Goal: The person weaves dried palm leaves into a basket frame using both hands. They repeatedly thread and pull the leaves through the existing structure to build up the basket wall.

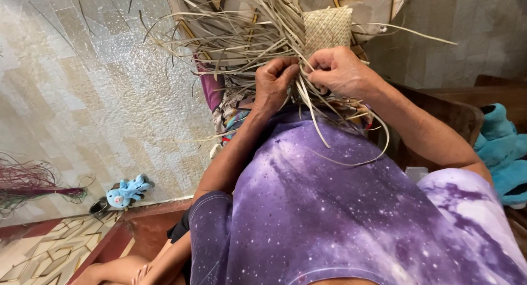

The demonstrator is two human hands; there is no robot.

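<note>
A small woven mat of pale straw (328,27) is held up in front of my chest, with many loose straw strips (230,38) fanning out to the left and below it. My left hand (274,82) pinches a few strips just under the woven part. My right hand (340,71) grips strips beside it, right below the mat's lower edge. The two hands almost touch. Long strips trail down over my purple patterned shirt (340,208).
A blue plush toy (127,190) lies on the tiled floor (82,98) at the left, near a bundle of dark reddish fibres (33,189). A teal plush thing (502,153) rests on wooden furniture (455,115) at the right. A bare leg (137,268) shows at the bottom left.
</note>
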